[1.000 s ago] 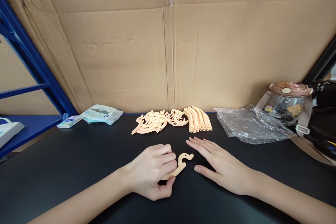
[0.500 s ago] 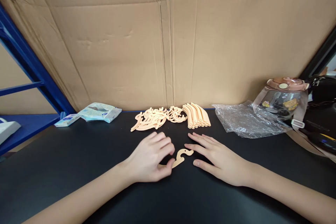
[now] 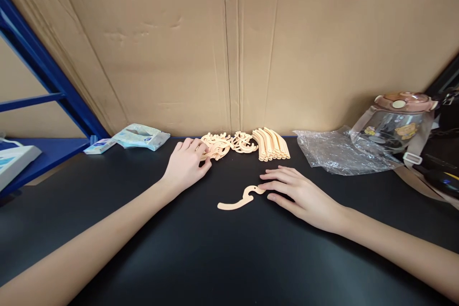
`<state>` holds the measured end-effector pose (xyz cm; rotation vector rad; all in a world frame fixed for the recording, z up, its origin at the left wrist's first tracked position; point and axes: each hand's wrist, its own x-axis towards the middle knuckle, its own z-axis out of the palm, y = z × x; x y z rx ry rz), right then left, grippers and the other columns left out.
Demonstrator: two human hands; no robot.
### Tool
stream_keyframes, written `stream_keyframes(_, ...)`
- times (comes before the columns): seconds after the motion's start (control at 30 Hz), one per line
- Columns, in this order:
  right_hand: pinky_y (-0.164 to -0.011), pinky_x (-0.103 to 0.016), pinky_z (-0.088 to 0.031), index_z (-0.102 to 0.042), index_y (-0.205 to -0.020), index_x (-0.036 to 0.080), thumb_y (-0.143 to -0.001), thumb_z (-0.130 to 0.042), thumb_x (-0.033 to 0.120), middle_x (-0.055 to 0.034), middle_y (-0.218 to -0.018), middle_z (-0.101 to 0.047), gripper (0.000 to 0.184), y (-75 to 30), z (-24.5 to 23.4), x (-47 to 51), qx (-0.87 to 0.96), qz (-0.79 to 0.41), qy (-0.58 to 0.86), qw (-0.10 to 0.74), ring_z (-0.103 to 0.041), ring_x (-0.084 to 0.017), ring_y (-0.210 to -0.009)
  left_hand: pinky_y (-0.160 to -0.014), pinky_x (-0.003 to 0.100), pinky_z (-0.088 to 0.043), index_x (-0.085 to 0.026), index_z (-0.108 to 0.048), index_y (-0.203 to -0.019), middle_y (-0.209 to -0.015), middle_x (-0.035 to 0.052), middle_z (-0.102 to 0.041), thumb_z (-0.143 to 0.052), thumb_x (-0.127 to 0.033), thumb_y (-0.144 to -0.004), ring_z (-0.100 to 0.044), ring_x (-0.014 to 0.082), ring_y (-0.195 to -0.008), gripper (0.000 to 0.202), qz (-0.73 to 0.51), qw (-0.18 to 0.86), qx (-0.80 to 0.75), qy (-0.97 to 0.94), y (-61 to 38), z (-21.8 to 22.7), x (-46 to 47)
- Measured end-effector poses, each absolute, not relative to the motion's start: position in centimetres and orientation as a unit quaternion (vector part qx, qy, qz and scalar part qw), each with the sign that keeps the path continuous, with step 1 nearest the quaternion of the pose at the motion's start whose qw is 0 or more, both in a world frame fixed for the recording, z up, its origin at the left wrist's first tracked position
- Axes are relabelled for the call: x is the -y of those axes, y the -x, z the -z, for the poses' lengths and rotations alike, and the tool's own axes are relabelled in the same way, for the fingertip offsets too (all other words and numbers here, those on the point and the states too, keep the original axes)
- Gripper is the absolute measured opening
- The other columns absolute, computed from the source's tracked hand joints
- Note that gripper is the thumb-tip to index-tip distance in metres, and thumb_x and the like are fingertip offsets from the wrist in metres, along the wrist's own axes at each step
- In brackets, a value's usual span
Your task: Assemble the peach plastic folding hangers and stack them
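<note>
From my end: left hand (image 3: 186, 162) at the pile of curved pieces (image 3: 220, 147), fingers bent; I can't tell if they pinch anything. Right hand (image 3: 303, 196) low, fingers slightly spread, gripping nothing, one fingertip at the hooked end of the pale S-shaped piece (image 3: 233, 205). I see that piece flat on the black table (image 3: 229, 258), in front of the neatly stacked strips (image 3: 270, 146).

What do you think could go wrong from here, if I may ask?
The left hand is at the loose heap of wooden pieces; they overlap, so drawing one out might drag others along.
The right hand is at the hooked end of the single wooden piece, so a small movement could shift it.
</note>
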<state>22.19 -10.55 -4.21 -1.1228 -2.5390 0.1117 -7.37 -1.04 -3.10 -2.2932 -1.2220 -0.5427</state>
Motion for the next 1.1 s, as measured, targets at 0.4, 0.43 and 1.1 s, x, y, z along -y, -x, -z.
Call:
stream_keyframes(0.4,-0.103,-0.039,-0.044,-0.058,-0.128,0.025,-0.099,-0.041,0.034,-0.0069,-0.13,-0.055,0.035,-22.1,4.2,10.5,0.895,-0.058,0.4,0.19,-0.049,-0.021,-0.122,-0.073,0.039,-0.037,-0.02,-0.058,-0.078,-0.094,0.0075,-0.068,-0.043,-0.023,-0.089,-0.054,0.0271,-0.089,0.019,0.224,0.177,0.495,0.821,7.4,3.2,1.0)
stream_keyframes(0.43,-0.102,-0.039,-0.044,-0.057,-0.129,0.025,-0.099,-0.042,0.033,-0.0068,-0.131,-0.055,0.035,-22.1,4.3,10.5,0.895,-0.059,0.398,0.192,-0.049,-0.021,-0.122,-0.073,0.039,-0.036,-0.02,-0.058,-0.079,-0.093,0.0076,-0.068,-0.043,-0.024,-0.09,-0.054,0.0274,-0.089,0.019,0.23,0.173,0.499,0.817,7.4,3.2,1.0)
stream_keyframes(1.1,-0.102,-0.039,-0.044,-0.057,-0.128,0.023,-0.097,-0.045,0.029,-0.0078,-0.128,-0.054,0.033,-22.2,4.4,10.3,0.892,-0.056,0.406,0.191,-0.049,-0.022,-0.119,-0.074,0.031,-0.04,-0.024,-0.051,-0.089,-0.089,-0.0031,-0.062,-0.037,-0.041,-0.099,-0.055,0.0175,-0.079,0.024,0.241,-0.152,0.451,0.846,2.3,2.9,8.9)
